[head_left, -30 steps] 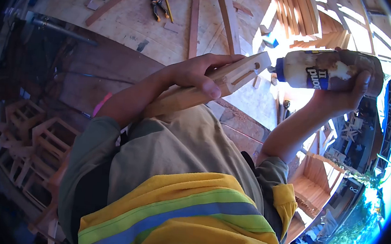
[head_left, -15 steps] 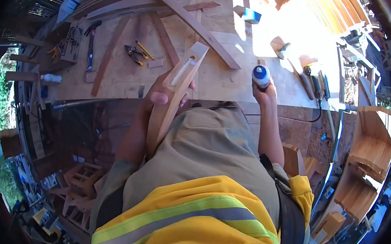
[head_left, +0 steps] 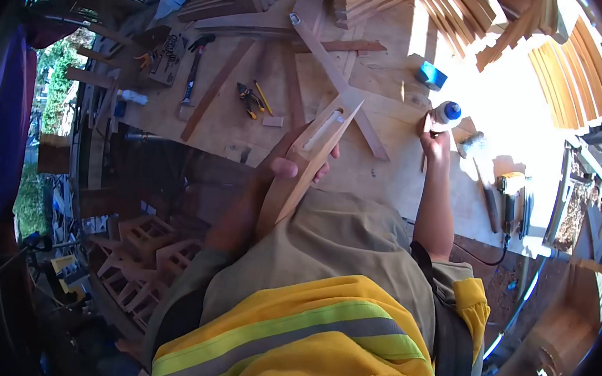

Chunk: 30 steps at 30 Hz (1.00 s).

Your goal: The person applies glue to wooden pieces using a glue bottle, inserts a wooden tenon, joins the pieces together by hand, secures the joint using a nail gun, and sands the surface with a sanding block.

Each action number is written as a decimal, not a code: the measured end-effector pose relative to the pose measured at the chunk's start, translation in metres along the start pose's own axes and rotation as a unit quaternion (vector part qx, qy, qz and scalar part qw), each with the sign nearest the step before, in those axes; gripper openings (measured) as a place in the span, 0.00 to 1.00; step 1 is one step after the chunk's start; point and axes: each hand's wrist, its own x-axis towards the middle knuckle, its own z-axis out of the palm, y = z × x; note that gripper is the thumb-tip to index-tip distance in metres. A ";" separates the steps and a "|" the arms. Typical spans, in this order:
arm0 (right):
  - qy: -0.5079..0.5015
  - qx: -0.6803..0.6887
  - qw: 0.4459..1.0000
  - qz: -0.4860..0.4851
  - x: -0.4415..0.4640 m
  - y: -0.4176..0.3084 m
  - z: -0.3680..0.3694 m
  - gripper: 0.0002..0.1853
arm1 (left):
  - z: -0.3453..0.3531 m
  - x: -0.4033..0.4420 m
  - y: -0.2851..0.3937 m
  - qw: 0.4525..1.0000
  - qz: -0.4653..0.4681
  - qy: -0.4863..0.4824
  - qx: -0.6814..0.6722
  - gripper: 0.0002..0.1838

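Note:
My left hand (head_left: 295,160) is wrapped round a shaped wooden piece (head_left: 302,170), held tilted against my body. A long slot with whitish material inside runs along its upper end. Off to the right, my right hand (head_left: 436,137) grips a glue bottle (head_left: 446,116) upright over the workbench (head_left: 391,135), its blue cap facing up. The bottle and the wooden piece are well apart.
Pliers (head_left: 249,100), a yellow pencil (head_left: 263,97) and a hammer (head_left: 194,71) lie on the bench. Wooden strips cross behind the held piece. A blue box (head_left: 431,75), a mallet (head_left: 481,161) and a power tool (head_left: 512,188) are at the right. Chair frames (head_left: 139,253) stand lower left.
The bottle has gone from lying sideways near the slotted end to upright, farther right. The wooden piece has turned steeper, its slot facing up. The camera view has also shifted.

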 end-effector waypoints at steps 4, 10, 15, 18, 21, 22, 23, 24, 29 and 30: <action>0.019 -0.054 0.998 -0.030 -0.001 -0.003 -0.005 0.14 | 0.014 0.014 0.003 1.000 0.003 0.021 0.003 0.60; 0.127 -0.123 0.983 -0.040 -0.100 0.036 0.025 0.24 | 0.009 0.032 -0.005 0.999 -0.015 0.018 -0.044 0.60; 0.158 -0.775 0.479 -0.381 -0.176 0.048 -0.018 0.20 | 0.000 0.040 0.003 0.999 -0.014 0.017 -0.033 0.61; 0.131 -0.782 0.466 -0.392 -0.173 0.058 -0.023 0.16 | -0.014 0.041 0.020 1.000 0.002 0.016 -0.003 0.62; 0.002 -0.821 0.396 -0.412 -0.167 0.110 0.005 0.16 | -0.034 0.030 0.030 0.999 0.017 0.019 0.023 0.63; -0.021 -0.853 0.346 -0.391 -0.159 0.124 0.013 0.19 | -0.042 0.026 0.036 0.999 0.014 0.017 0.028 0.64; -0.044 -0.865 0.314 -0.389 -0.150 0.141 0.019 0.20 | -0.049 0.020 0.040 0.999 0.011 0.015 0.033 0.64; -0.074 -0.867 0.322 -0.374 -0.139 0.158 0.026 0.23 | -0.058 0.014 0.041 0.999 0.016 0.028 0.021 0.64; -0.149 -0.882 0.311 -0.322 -0.050 0.248 0.072 0.33 | -0.114 -0.023 0.057 0.996 0.040 0.067 0.041 0.65; -0.156 -0.873 0.316 -0.336 -0.032 0.258 0.081 0.33 | -0.124 -0.031 0.059 0.995 0.050 0.079 0.038 0.65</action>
